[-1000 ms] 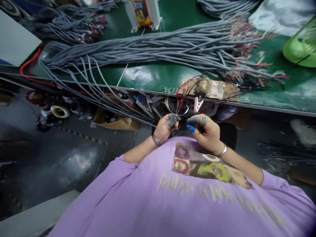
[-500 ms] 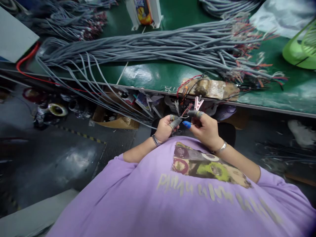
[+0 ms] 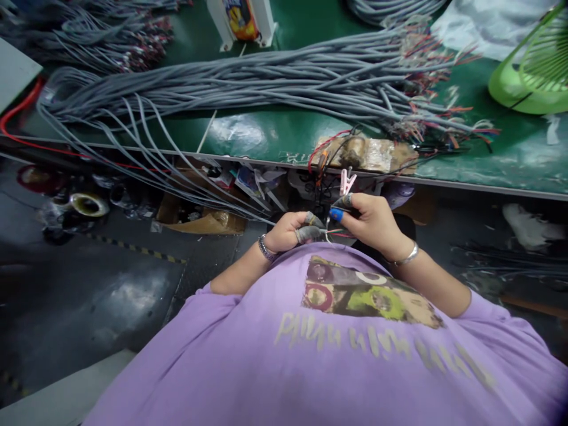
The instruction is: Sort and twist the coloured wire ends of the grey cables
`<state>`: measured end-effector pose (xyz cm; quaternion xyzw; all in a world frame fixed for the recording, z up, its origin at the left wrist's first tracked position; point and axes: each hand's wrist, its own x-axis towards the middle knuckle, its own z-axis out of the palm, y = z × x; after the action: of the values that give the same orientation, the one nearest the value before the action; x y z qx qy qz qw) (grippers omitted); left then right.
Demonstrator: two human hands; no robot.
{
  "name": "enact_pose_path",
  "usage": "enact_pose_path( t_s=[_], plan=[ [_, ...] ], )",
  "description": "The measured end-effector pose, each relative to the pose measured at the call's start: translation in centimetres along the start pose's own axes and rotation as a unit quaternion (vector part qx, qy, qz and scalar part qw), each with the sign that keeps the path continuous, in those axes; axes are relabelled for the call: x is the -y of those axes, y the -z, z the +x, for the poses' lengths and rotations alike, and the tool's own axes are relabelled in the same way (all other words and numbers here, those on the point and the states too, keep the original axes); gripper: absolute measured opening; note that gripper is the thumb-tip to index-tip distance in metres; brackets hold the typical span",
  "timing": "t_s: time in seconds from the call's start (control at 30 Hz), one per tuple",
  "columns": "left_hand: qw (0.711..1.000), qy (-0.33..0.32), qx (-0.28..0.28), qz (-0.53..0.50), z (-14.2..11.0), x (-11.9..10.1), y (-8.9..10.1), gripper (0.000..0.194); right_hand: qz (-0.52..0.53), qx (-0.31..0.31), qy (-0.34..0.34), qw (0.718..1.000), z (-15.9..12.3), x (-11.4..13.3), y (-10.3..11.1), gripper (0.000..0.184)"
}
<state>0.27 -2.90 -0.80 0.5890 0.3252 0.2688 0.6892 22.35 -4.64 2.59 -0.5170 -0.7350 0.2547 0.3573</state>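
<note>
My left hand, with grey coverings on its fingertips, pinches the end of a grey cable. Thin coloured wires, red, green and white among them, fan out of that end to the right. My right hand wears a blue covering on the thumb and a grey one on the index finger. Its thumb and finger are pinched together just above the wires, around a thin strand too small to make out fully. Right behind the fingers stands a pink clothespin at the bench edge.
A long bundle of grey cables lies across the green bench, stripped ends at right. A taped block sits at the edge. Beyond are a green fan and an orange packet. Below is a cardboard box.
My right hand has lifted slightly away from the left. The cable end has turned, so its coloured wires now point right instead of up. The whole view has shifted a little.
</note>
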Motion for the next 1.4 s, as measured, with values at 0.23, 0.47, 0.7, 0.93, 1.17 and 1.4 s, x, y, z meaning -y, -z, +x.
enact_pose_path(
  t_s=[0.23, 0.47, 0.7, 0.93, 1.17, 1.4],
  plan=[
    [0.966, -0.007, -0.106, -0.235, 0.5, 0.3, -0.3, 0.046, 0.275, -0.13, -0.086, 0.949, -1.5, -0.4, -1.1, 0.026],
    [0.95, -0.002, -0.079, -0.301, 0.3, -0.5, -1.1, 0.04, 0.288, -0.05, 0.028, 0.956, -2.2, 1.8, -2.5, 0.038],
    [0.954, -0.005, -0.075, -0.289, 0.1, -0.5, -0.9, 0.046, 0.342, -0.086, 0.011, 0.936, -1.3, 1.7, -4.4, 0.037],
    [0.961, 0.02, -0.06, -0.268, 0.4, 0.1, -0.9, 0.049, 0.335, -0.012, 0.03, 0.942, -1.7, 1.7, -4.7, 0.048],
    [0.989, 0.034, 0.005, -0.143, 0.9, -0.5, -0.1, 0.053, 0.078, -0.058, 0.125, 0.987, -1.7, 0.2, -2.6, 0.015],
    [0.989, 0.036, 0.136, 0.033, 2.0, -2.4, 1.3, 0.044, 0.282, 0.181, 0.011, 0.942, -1.8, -2.4, 0.0, 0.029]
  ],
)
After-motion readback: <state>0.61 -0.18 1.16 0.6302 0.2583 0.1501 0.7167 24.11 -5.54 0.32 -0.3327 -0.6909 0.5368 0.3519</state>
